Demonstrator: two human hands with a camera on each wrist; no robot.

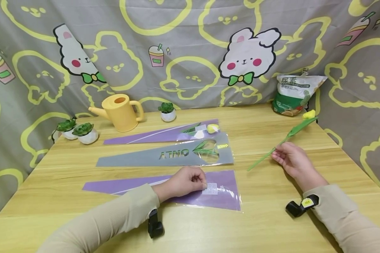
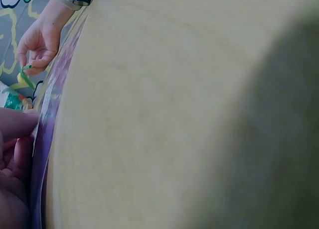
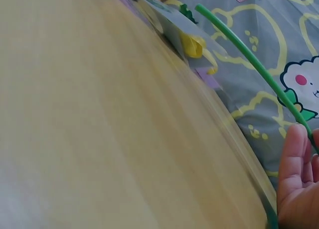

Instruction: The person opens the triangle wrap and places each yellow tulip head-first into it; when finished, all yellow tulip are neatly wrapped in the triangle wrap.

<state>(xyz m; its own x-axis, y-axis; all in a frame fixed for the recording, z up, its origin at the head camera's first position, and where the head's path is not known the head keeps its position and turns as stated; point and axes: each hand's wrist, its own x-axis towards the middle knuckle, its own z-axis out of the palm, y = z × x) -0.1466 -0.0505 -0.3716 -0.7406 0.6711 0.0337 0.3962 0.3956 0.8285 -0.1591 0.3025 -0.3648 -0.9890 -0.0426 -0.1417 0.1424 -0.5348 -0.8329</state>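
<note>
Between the thumb and fingers of my right hand is the green stem of an artificial yellow tulip. Its yellow head points to the far right and the stem's cut end toward the sleeves; in the right wrist view the stem rises from the fingertips. My left hand pinches at the upper film of the nearest purple flower sleeve, beside its white label. Behind lies a grey sleeve marked ONLY, with green leaves showing in it. A farther purple sleeve has a yellow tulip inside.
A yellow watering can stands at the back left, near several small potted succulents. A green and white bag is at the back right corner. Patterned cloth hangs behind the wooden table.
</note>
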